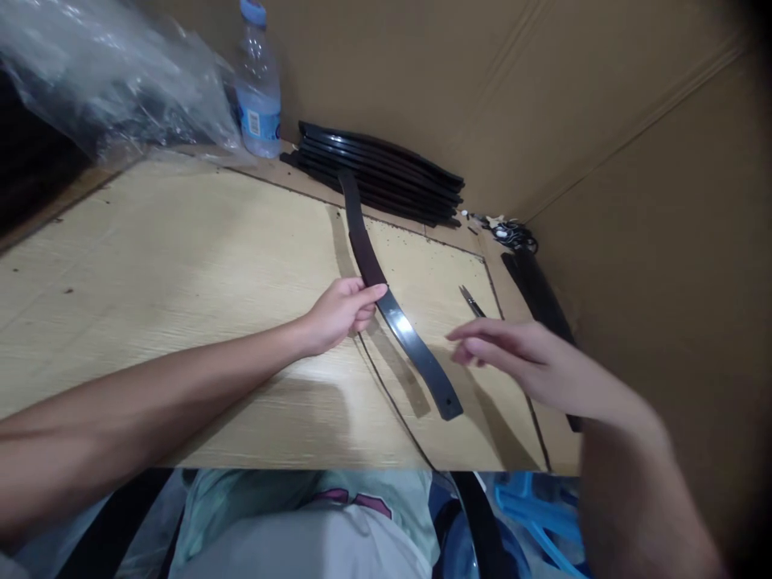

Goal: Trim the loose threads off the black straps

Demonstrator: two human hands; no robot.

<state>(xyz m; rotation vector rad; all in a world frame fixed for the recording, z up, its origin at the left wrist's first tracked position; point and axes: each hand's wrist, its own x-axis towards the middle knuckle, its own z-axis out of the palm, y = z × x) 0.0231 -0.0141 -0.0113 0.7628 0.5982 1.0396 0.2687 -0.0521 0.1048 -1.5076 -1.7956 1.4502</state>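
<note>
My left hand point(350, 310) is closed around the middle of a long, curved black strip point(422, 350), its thumb on top. The strip slants above the board, with a small hole near its lower end. Just above my thumb, a dark brown wrap point(367, 257) covers part of it. From under that hand a thin dark cord point(392, 398) runs down to the front edge. My right hand point(507, 354) hovers right of the strip without touching it, thumb and forefinger slightly apart. Beyond its fingers lies a pair of small pointed snips point(471, 301), partly hidden by the hand.
Several glossy black strips point(379, 173) are stacked at the back beside a water bottle point(259, 96). Clear plastic wrapping point(133, 88) lies at the back left. A dark bar point(539, 293) and a tangle of cords point(512, 235) lie on the right, by the cardboard wall point(657, 241).
</note>
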